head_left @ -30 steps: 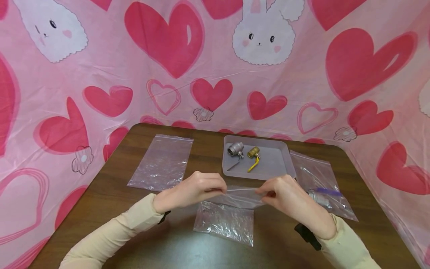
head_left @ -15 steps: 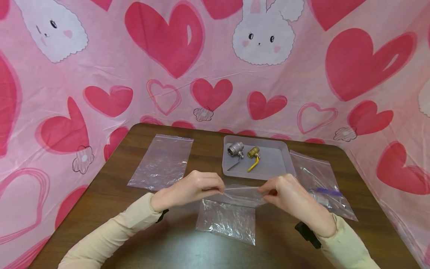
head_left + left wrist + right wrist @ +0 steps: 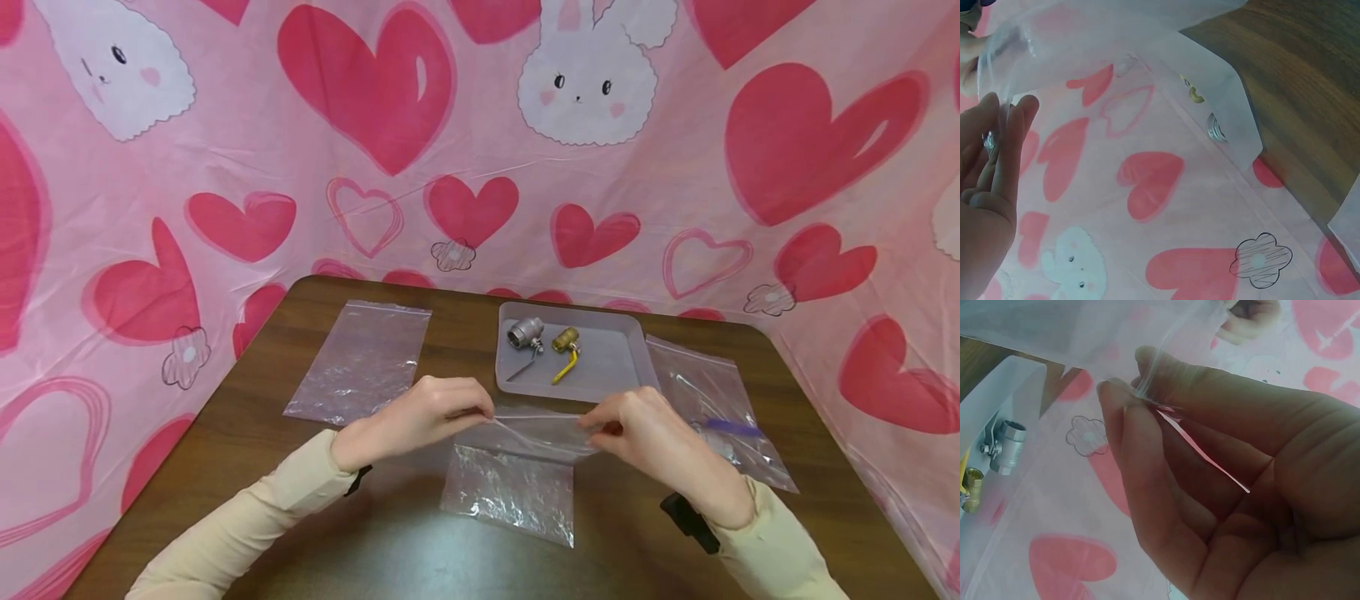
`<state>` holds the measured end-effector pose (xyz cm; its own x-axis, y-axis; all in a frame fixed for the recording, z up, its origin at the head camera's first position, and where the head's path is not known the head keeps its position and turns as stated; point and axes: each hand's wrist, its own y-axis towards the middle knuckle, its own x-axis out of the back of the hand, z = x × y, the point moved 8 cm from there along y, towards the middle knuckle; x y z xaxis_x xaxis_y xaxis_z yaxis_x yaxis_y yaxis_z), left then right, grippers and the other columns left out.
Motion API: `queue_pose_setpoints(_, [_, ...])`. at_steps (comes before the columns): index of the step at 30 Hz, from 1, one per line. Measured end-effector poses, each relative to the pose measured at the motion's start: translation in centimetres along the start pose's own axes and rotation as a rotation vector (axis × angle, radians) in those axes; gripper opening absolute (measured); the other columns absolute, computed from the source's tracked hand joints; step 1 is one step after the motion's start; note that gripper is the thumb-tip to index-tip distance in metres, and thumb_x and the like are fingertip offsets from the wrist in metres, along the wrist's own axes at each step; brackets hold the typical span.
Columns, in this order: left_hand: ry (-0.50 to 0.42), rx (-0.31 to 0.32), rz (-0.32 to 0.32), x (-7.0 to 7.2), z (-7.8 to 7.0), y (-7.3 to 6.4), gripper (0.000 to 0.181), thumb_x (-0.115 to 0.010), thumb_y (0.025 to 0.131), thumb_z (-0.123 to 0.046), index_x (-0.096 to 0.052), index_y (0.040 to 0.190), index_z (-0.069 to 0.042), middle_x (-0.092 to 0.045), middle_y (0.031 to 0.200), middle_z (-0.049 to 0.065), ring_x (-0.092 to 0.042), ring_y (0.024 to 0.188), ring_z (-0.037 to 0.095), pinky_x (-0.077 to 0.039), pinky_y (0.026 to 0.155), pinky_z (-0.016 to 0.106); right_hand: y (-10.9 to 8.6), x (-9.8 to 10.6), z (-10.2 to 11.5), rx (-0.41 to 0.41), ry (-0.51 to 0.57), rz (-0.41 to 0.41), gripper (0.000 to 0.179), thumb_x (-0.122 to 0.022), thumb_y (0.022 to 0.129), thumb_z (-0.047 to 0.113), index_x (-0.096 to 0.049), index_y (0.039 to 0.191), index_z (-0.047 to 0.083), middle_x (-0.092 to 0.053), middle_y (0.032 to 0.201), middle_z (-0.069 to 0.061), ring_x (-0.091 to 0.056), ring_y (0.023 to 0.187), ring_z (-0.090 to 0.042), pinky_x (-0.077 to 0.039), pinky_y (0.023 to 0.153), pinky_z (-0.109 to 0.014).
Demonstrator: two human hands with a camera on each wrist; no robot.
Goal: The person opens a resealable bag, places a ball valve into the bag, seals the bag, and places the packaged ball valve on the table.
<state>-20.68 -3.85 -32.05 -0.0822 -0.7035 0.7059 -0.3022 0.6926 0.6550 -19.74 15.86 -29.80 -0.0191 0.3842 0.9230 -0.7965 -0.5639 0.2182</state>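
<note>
Left hand (image 3: pixel 420 417) and right hand (image 3: pixel 648 433) are each pinching a clear bag (image 3: pixel 517 492) by its top edge, one per side, so it sits between them and runs down below them, lower centre of the frame. Past that, right of centre, there's a tray (image 3: pixel 611 362) with a silver valve (image 3: pixel 525 332) and a brass valve (image 3: pixel 565 340). Spare bag (image 3: pixel 367 358) lies flat centre-left.

Low in the frame, we pinch a clear bag (image 3: pixel 517 500) between our left hand (image 3: pixel 422 414) and right hand (image 3: pixel 647 435). Right of centre, a tray (image 3: pixel 611 362) holds two valves (image 3: pixel 525 332); left, another bag (image 3: pixel 360 358) lies on the tabletop (image 3: pixel 247 442).
</note>
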Motion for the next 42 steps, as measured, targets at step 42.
queue_pose_setpoints(42, [0.070,0.141,0.037,-1.0,0.4,0.6,0.021,-0.069,0.094,-0.020,-0.072,0.073,-0.016,-0.063,0.072,-0.008,-0.050,0.062,-0.006,-0.041,0.059,0.006,0.3,-0.3,1.5,0.045,-0.027,-0.014,0.018,-0.082,0.073,0.000,-0.080,0.090,0.007,-0.076,0.080,0.000,-0.061,0.063,0.002,-0.049,0.056,-0.016])
